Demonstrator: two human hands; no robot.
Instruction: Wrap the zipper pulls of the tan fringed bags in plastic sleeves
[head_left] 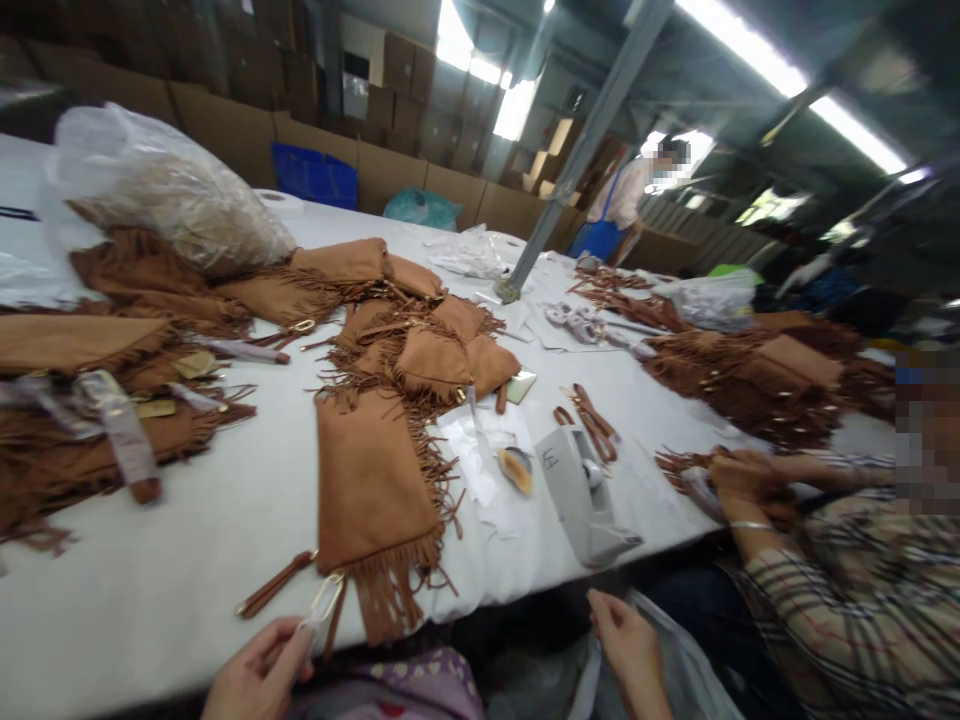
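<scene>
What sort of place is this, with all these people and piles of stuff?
It looks like a factory or workshop handling bags. A long white table holds heaps of matching brown fringed bags, a tape dispenser sits near its edge, and cardboard boxes are stacked behind.

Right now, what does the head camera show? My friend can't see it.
The left hand holds a clip by a brown fringed bag on a white table; the right hand is near a tape dispenser. More bags lie around; a person sits nearby.

Brown pouch [371, 475] (fringed) lies flat on table [187, 560].
</scene>
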